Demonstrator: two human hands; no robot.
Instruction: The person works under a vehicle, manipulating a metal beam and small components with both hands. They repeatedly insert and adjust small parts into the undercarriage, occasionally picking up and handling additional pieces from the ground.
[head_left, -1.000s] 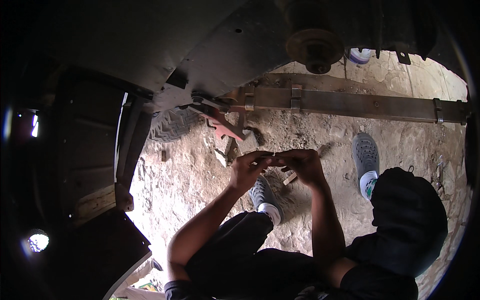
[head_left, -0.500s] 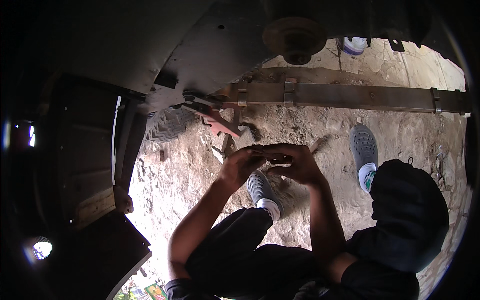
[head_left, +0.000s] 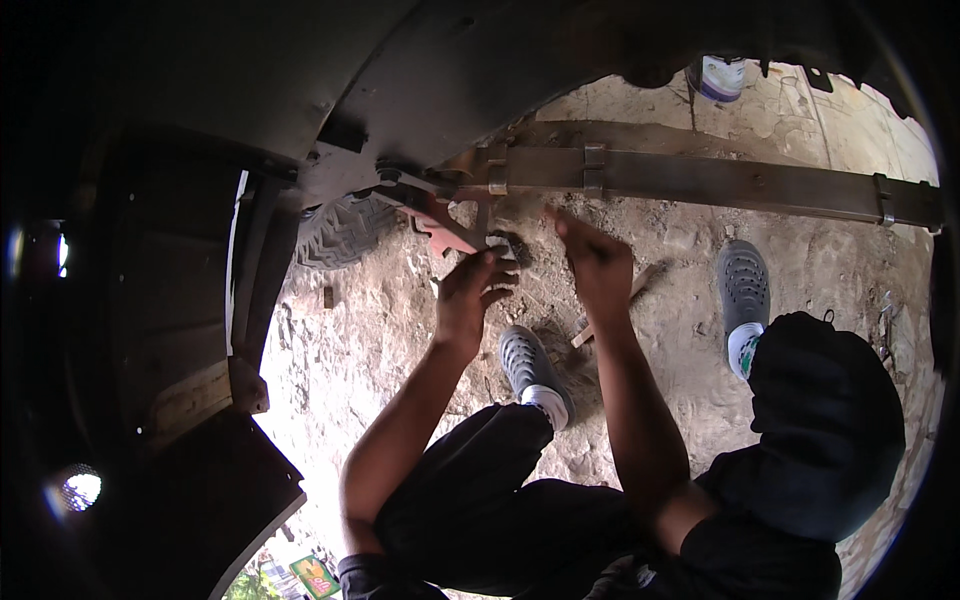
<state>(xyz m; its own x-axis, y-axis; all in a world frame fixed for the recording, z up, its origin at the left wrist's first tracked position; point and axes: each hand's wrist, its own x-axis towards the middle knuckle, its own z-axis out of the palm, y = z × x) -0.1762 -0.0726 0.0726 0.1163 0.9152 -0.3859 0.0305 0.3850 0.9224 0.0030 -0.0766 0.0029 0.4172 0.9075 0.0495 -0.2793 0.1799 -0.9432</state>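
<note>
My left hand is raised just below a red metal bracket, its fingers bent and apart with nothing visible in them. To its right, my right hand is lifted below a dark leaf spring banded with metal clips. Its fingers are closed together and point up and left; a small reddish bit shows at their tip, too small to name. Both hands are apart from each other, and neither visibly touches the spring.
Dark vehicle bodywork hangs overhead and along the left. A treaded tire lies behind the bracket. My grey shoes stand on rough dirt ground, near a wooden stick. A white-and-purple container stands at the far side.
My hands were together around a small brownish piece; now they are apart. The left has moved up toward the bracket, the right up toward the leaf spring. The view has shifted slightly.
</note>
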